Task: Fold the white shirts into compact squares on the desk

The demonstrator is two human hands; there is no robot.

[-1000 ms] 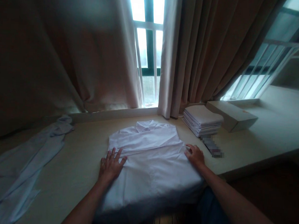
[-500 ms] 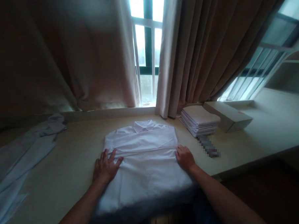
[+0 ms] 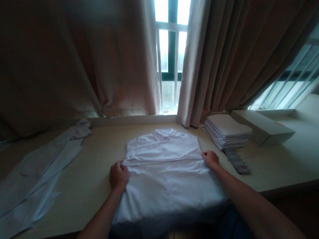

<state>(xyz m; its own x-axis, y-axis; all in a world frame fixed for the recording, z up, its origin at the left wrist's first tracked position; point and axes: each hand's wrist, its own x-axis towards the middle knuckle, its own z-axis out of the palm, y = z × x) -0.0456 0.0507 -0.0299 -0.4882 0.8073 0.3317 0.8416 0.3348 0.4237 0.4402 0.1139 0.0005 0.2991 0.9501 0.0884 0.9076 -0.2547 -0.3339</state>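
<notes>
A white collared shirt [image 3: 169, 183] lies spread on the pale ledge [image 3: 93, 173], its collar toward the window and its sleeves folded across the upper part. Its lower end hangs over the front edge. My left hand [image 3: 119, 176] is closed on the shirt's left edge, just below the folded sleeves. On the opposite edge, my right hand [image 3: 210, 159] pinches the fabric at about the same height. The fingertips of both hands are partly hidden.
A stack of folded white garments [image 3: 227, 131] stands at the right, beside a pale box [image 3: 265, 127]. A dark, pixelated item [image 3: 238, 161] lies in front of the stack. Loose white garments [image 3: 43, 174] spread over the left side. Curtains [image 3: 120, 54] hang behind.
My left hand was lying flat with fingers spread; it has closed on the shirt's edge. My right hand stays at the other edge, its fingers now pinched tighter. The view has turned slightly left.
</notes>
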